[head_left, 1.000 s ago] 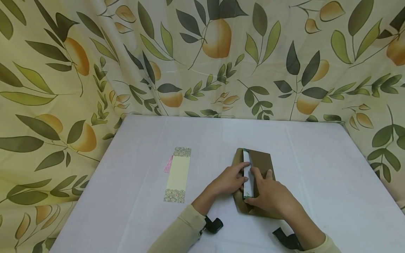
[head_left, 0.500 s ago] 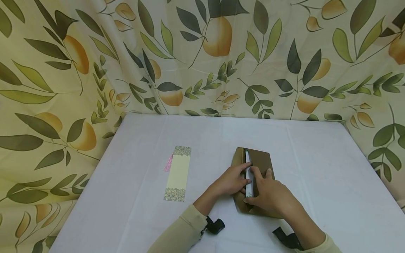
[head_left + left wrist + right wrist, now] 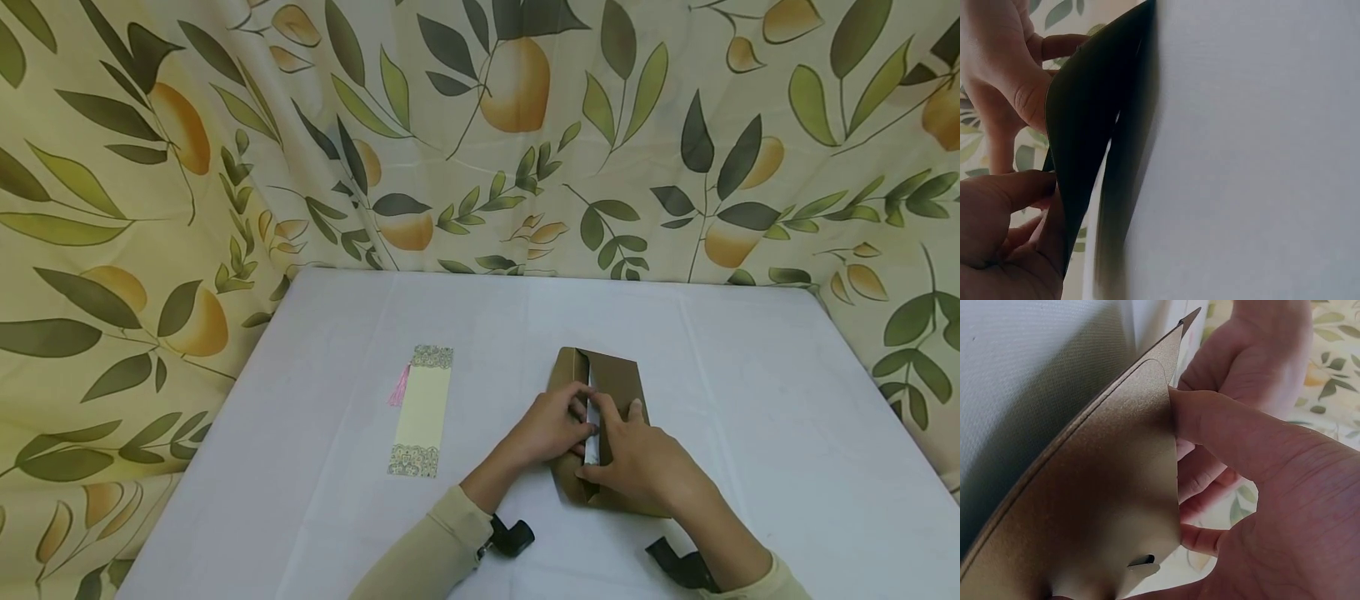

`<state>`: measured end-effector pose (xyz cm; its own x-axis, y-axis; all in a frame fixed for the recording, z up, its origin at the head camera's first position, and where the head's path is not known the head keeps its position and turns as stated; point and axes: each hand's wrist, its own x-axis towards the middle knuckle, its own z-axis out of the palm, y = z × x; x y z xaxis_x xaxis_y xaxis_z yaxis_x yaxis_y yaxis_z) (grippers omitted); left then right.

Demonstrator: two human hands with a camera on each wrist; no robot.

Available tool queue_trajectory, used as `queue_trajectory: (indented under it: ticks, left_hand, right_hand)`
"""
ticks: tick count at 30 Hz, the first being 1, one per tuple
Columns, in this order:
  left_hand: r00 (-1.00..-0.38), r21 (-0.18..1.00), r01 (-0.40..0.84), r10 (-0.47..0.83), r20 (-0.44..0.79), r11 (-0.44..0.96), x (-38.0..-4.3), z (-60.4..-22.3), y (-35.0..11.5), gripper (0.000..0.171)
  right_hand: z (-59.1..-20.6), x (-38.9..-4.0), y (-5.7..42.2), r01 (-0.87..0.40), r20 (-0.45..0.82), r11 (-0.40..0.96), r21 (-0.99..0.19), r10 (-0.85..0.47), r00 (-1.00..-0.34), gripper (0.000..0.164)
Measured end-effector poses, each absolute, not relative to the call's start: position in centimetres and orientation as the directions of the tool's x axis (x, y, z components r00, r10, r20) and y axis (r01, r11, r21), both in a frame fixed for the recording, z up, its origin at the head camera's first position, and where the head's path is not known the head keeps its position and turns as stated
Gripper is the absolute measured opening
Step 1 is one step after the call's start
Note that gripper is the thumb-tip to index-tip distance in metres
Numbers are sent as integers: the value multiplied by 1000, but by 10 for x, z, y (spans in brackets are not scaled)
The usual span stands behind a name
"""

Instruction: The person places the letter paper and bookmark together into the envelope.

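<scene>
A brown paper envelope lies on the table, its long opening facing left. A narrow white strip of a card shows in that opening; the rest sits hidden inside. My left hand has its thumb and bent index finger at the exposed edge of the card. With thumb and fingers spread along the opening, my right hand grips the envelope's edge. In the right wrist view the envelope bulges, with the right thumb at its rim. Seen from the left wrist, the envelope gapes darkly.
Left of the hands, a cream bookmark with patterned ends and a pink tassel lies flat. White cloth covers the table. A fruit-patterned curtain hangs behind it and along the sides.
The card has slid to the right into the envelope, so its visible strip is much narrower. My left fingers have followed slightly, and the index finger has bent. The right hand has stayed nearly still.
</scene>
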<state>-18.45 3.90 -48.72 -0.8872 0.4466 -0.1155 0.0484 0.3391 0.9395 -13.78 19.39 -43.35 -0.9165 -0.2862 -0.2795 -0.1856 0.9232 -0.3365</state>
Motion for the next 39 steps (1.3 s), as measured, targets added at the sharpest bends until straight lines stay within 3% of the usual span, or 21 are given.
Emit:
queue_trajectory:
  ticks: [8, 18, 23, 39]
  left_hand:
    - [-891, 959, 3, 435, -126, 284, -181, -487, 43, 50]
    - [-878, 897, 137, 470, -86, 420, -182, -486, 41, 46]
    - [-876, 886, 145, 473, -91, 440, -183, -485, 38, 45]
    - [-828, 962, -11, 537, -161, 272, -188, -475, 24, 47]
  right_hand:
    - [-432, -138, 193, -197, -270, 918, -345, -298, -915, 106]
    - [-432, -138, 193, -224, -237, 903, -367, -323, -916, 92]
    - [-433, -139, 193, -225, -242, 905, -361, -324, -915, 91]
    - [-434, -139, 195, -217, -262, 905, -366, -324, -909, 87]
